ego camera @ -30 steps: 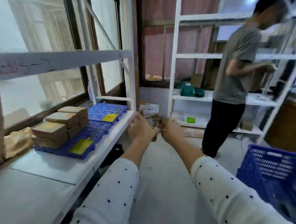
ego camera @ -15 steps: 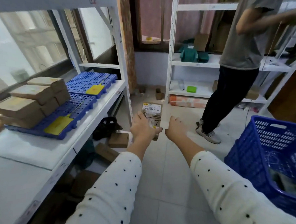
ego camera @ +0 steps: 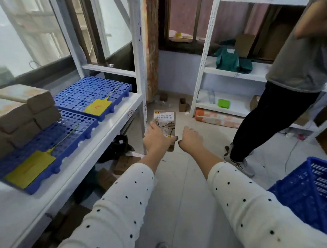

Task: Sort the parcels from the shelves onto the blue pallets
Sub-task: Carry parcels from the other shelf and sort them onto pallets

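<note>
My left hand (ego camera: 157,137) grips a small brown parcel (ego camera: 165,118) with a white and yellow label, held out over the floor. Just to the right of the parcel is my right hand (ego camera: 190,138), its fingers loosely curled and holding nothing. Two blue pallets lie on the white shelf (ego camera: 95,140) to my left. The near pallet (ego camera: 52,144) carries a stack of brown parcels (ego camera: 20,109) and a yellow tag. The far pallet (ego camera: 89,95) bears only a yellow tag (ego camera: 97,106).
A person in a grey shirt and black trousers (ego camera: 276,116) stands at the right by a white rack (ego camera: 204,56) holding green items. A blue crate (ego camera: 308,190) is at lower right. Boxes (ego camera: 124,164) lie under the left shelf.
The view has tilted down and closer to the left shelf. My right hand has come off the parcel, which now stays in my left hand alone.
</note>
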